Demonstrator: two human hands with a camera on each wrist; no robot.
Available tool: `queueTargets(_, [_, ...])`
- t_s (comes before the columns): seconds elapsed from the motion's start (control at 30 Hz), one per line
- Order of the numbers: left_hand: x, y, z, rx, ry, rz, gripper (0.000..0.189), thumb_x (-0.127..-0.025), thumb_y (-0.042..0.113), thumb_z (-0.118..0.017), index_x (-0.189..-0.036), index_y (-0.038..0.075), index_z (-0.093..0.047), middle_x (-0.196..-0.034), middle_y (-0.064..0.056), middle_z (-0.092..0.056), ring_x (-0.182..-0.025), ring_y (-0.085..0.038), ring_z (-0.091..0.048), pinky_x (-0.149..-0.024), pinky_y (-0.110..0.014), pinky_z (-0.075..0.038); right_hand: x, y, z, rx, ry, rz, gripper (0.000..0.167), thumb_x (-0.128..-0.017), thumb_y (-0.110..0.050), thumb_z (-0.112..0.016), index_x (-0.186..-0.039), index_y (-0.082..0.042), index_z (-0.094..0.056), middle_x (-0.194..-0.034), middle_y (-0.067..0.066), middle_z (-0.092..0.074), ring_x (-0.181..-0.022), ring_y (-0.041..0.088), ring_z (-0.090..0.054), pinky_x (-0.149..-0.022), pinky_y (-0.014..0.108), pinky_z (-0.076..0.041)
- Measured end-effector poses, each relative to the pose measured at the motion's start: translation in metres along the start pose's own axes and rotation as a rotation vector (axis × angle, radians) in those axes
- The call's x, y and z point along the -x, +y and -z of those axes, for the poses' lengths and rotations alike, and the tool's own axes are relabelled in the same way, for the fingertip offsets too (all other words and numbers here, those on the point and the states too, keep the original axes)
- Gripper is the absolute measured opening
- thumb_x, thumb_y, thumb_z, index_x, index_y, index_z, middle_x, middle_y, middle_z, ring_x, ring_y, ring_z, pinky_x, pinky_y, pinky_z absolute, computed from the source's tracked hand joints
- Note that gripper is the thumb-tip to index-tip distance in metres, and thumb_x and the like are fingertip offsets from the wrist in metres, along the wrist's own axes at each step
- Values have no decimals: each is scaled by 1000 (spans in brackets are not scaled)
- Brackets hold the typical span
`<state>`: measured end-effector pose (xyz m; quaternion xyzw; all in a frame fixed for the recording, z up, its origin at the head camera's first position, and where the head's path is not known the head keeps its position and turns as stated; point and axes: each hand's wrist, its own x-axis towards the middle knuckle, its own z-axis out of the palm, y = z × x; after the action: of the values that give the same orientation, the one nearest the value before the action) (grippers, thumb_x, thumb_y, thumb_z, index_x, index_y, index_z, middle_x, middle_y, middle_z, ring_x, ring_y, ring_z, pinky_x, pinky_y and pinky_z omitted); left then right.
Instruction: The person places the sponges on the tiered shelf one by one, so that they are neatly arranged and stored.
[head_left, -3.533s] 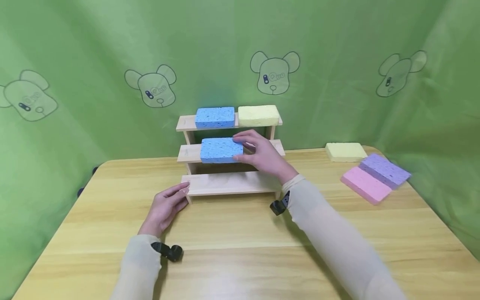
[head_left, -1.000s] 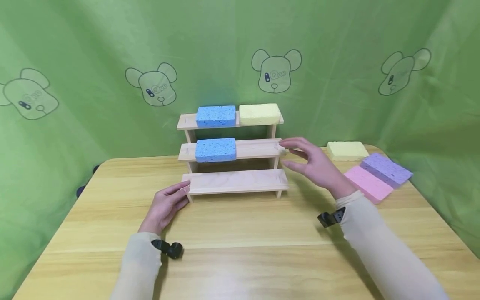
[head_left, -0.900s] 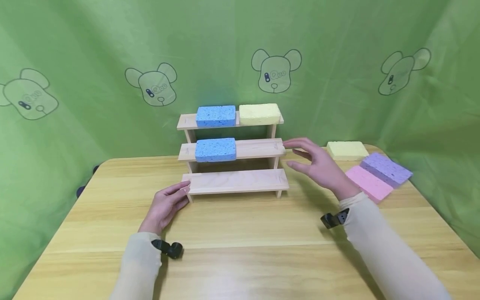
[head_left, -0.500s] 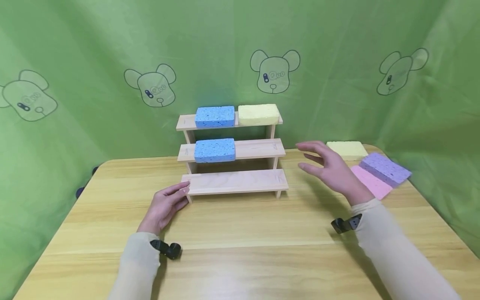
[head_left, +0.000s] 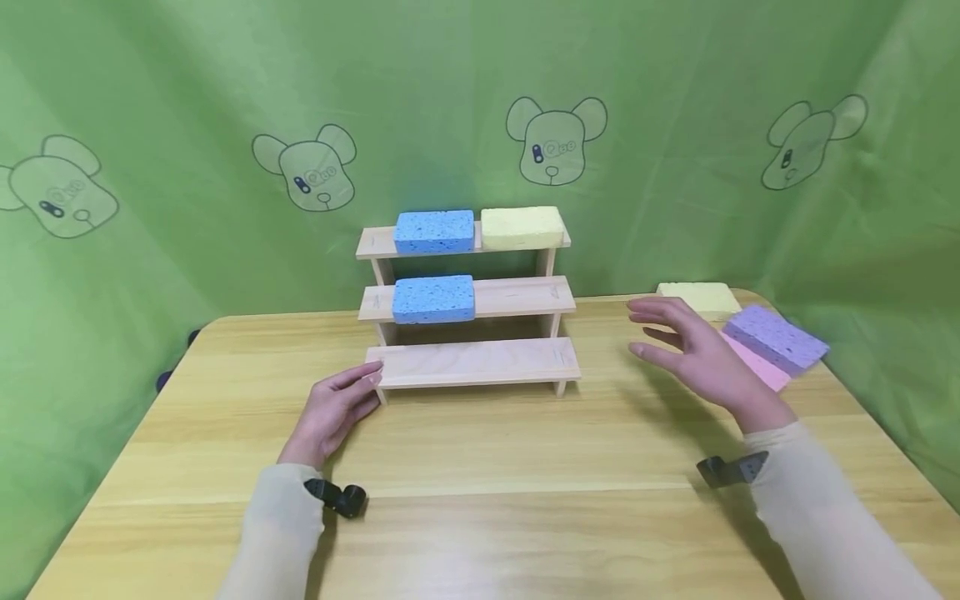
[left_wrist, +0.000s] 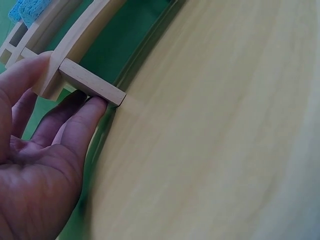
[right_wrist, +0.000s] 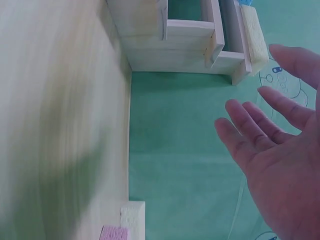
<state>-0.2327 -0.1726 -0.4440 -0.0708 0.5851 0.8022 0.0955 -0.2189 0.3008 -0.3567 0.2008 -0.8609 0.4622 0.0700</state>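
A three-tier wooden display riser (head_left: 472, 364) stands at the back of the table. My left hand (head_left: 333, 412) holds the left end of its lowest tier; in the left wrist view fingers (left_wrist: 85, 122) touch the leg. On the top tier sit a blue sponge (head_left: 434, 232) and a pale yellow sponge (head_left: 522, 227). Another blue sponge (head_left: 433, 299) lies on the left half of the middle tier. My right hand (head_left: 701, 354) hovers right of the riser with fingers spread and nothing in it. Near it lie a purple sponge (head_left: 776, 340), a partly hidden pink sponge (head_left: 761, 365) and a second yellow sponge (head_left: 701, 298).
The light wooden table (head_left: 480, 517) reaches from the riser toward me. A green curtain (head_left: 420, 83) with printed bear heads hangs behind and at both sides. Each wrist wears a small black camera, such as the left wrist camera (head_left: 337, 497).
My right hand has released the blue sponge on the middle tier, which now sits slightly further left. The hand has moved right toward the loose sponges. My left hand has stayed put.
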Motion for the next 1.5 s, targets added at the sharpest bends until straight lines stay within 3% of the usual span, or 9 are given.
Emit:
queueTargets(0.33, [0, 4, 3, -14, -10, -1, 33, -93, 4, -67, -126, 0, -64, -144, -16, -47, -110, -21, -62, -96, -35, -51, 12, 7, 12, 31, 11, -95, 55, -95, -10, -67, -144, -3, -43, -140, 14, -45, -125, 38, -46, -95, 9, -41])
queueTargets(0.63, [-1, 5, 3, -10, -13, 2, 32, -93, 4, -67, -125, 1, -65, -144, -16, -46, -111, -21, -62, -96, -35, -51, 16, 12, 17, 72, 34, -85, 53, -94, -9, -67, -141, 0, -45, -138, 16, -48, -122, 32, -48, -97, 11, -41])
queueTargets(0.83, [0, 6, 4, -14, -2, -3, 32, -93, 4, -68, -125, 2, -66, -144, -15, -47, -110, -20, -63, -96, -35, -51, 26, 20, 20, 62, 27, -100, 53, -95, -7, -66, -141, 2, -43, -136, 17, -48, -125, 41, -45, -96, 7, -39])
queueTargets(1.0, [-1, 2, 3, -4, 5, -6, 31, -93, 3, -67, -124, 2, -66, -143, -14, -49, -110, -21, -63, -96, -35, -51, 37, 30, 28, 80, 55, -128, 52, -94, -8, -67, -140, 2, -45, -134, 14, -47, -123, 14, -46, -97, 7, -38])
queueTargets(1.03, [-1, 1, 2, 0, 4, -5, 33, -92, 4, -68, -125, 1, -66, -143, -14, -49, -111, -21, -63, -96, -35, -51, 39, 31, 31, 100, 59, -127, 53, -94, -9, -67, -141, 3, -45, -135, 15, -46, -124, 15, -45, -99, 7, -35])
queueTargets(1.17, [-2, -1, 1, 4, -5, 0, 39, -92, 4, -68, -130, -2, -60, -144, -14, -48, -112, -23, -62, -96, -35, -51, 46, 34, 42, 194, 73, -186, 57, -95, -22, -68, -144, -2, -44, -141, 19, -42, -131, 33, -37, -113, 36, -31])
queueTargets(1.27, [-1, -2, 0, 0, 1, -6, 41, -93, 4, -67, -132, -4, -57, -144, -14, -48, -113, -23, -62, -96, -35, -51, 51, 36, 48, 248, 80, -240, 61, -94, -30, -68, -145, -7, -44, -144, 20, -41, -125, 40, -37, -102, 54, -31])
queueTargets(1.37, [0, -3, 0, -2, 0, -9, 41, -93, 4, -67, -132, -4, -56, -144, -15, -47, -113, -23, -61, -96, -35, -51, 58, 42, 52, 261, 85, -241, 61, -95, -26, -68, -146, -5, -42, -146, 23, -39, -124, 40, -36, -102, 53, -30])
queueTargets(1.5, [-1, -1, 0, 1, 0, -3, 40, -93, 4, -67, -131, -2, -59, -144, -14, -47, -113, -23, -61, -96, -35, -51, 67, 54, 60, 234, 138, -192, 56, -95, -17, -66, -144, -1, -43, -145, 21, -40, -135, 24, -29, -115, 31, -21])
